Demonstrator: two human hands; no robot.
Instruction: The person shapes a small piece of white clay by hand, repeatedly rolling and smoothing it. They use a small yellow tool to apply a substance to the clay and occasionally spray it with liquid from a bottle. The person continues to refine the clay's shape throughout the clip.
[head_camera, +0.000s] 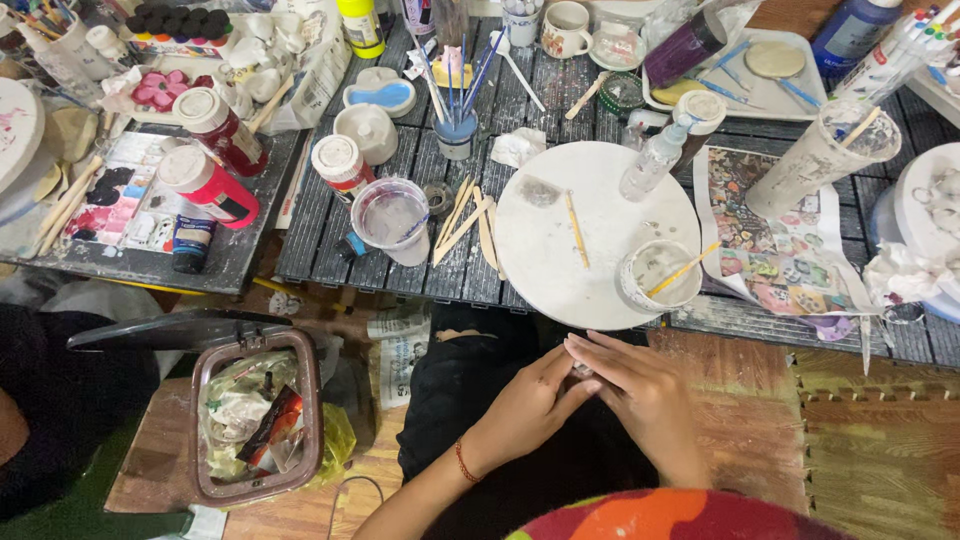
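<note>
Your left hand (525, 405) and right hand (640, 395) met over your lap, below the worktop (400, 270) edge. The fingers were loosely curled and pressed together around something small and pale (583, 370); what it was could not be told, nor which hand gripped it. Just above them lay a round white board (560, 250) carrying a wooden stick (576, 228) and a cup (660, 275). To your left stood an open waste bin (255, 420).
</note>
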